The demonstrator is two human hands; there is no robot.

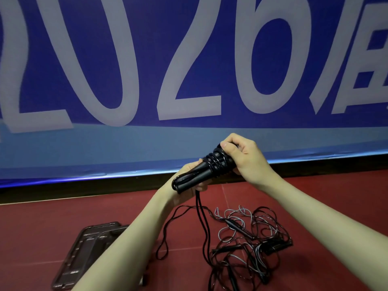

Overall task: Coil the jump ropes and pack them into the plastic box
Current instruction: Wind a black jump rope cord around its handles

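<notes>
The left hand (190, 181) curls from beneath around the lower end of a bundle of smooth black jump-rope handles (195, 175), most of the hand hidden behind them, so only fingertips and part of the palm show. The right hand (243, 158) closes over the bundle's upper end, thumb laid along the top and fingers wrapped around the far side. Between the two hands several tight turns of glossy black rope (216, 161) ring the handles, and the bundle tilts — high end toward 1 o'clock, low end toward 7 o'clock. From the low end, beside the left hand, two strands of the same black rope hang (198, 204) straight down toward 6 o'clock and run to the dark red floor (42, 227). There they join a loose tangled heap of thin black and grey jump ropes (247, 238), which lies at about 5 o'clock from the hands, with slim dark handles showing among the loops. At 7 o'clock from the hands, partly hidden behind the left forearm, a dark translucent plastic box (84, 248) rests flat on the floor, well apart from the heap — whether anything lies in it cannot be told. Beyond the hands, toward 12 o'clock, a blue banner with large pale numerals (126, 70) fills the background, a lighter blue band along its lower part
</notes>
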